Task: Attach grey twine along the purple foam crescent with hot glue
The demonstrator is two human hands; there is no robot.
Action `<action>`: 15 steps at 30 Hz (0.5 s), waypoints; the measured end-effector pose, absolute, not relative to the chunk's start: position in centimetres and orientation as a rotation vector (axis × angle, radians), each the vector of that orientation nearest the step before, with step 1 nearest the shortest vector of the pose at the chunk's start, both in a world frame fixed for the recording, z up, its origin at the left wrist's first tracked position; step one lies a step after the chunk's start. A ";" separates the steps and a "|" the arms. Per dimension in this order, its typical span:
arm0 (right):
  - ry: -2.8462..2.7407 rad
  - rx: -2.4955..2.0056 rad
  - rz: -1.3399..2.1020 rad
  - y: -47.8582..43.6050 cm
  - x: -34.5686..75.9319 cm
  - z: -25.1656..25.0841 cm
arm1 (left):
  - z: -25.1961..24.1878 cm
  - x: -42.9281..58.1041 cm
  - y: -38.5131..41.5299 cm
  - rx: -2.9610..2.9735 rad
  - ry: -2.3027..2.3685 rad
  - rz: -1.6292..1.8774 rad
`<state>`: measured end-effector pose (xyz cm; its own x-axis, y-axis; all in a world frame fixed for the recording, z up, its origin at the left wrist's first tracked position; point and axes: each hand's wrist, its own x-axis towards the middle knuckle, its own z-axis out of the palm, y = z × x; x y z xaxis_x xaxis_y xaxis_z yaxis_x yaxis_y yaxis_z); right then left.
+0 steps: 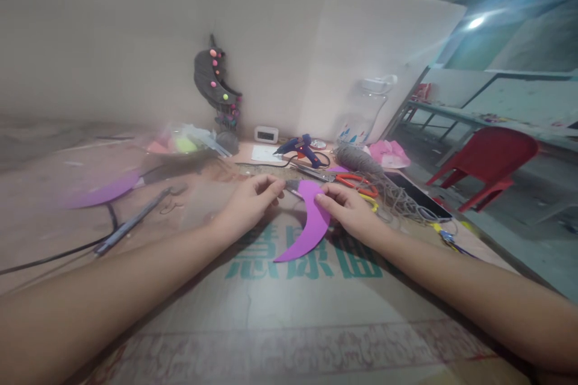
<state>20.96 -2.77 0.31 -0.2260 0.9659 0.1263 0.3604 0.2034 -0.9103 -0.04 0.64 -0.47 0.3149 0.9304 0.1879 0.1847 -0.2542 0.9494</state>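
A purple crescent cut-out (311,225) is held above the table, its lower point curving to the left. My right hand (350,207) grips its outer edge between thumb and fingers. Grey yarn (292,184) covers the crescent's upper tip. At that tip my left hand (259,195) is closed in a pinch on the grey yarn; the exact contact is partly hidden by the fingers. Just behind the hands lie orange-handled scissors (356,183) and a blue glue gun (300,147) with a small red light. The grey yarn skein (361,162) trails loose strands to the right.
A grey crescent ornament with pompoms (214,81) hangs on the wall. Along the back stand a small clock (266,135) and a clear bottle (363,111). At left are a blurred bowl (174,153), another purple piece (106,189) and a grey stick (135,222). A phone (418,195) lies right.
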 end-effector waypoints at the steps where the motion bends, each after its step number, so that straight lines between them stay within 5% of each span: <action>1: -1.712 -1.250 1.028 -2.8 21.0 0.3 | -0.4 0.0 0.6 1.670 1.024 1.018; 15: -1.919 -1.207 0.556 -3.3 21.0 0.7 | -0.7 0.0 0.5 1.702 1.049 0.989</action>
<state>21.01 -3.29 0.68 -0.2389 0.8912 0.3857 0.5466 0.4517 -0.7051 -0.05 0.52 -0.65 0.3258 0.9292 0.1742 0.2285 -0.2562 0.9392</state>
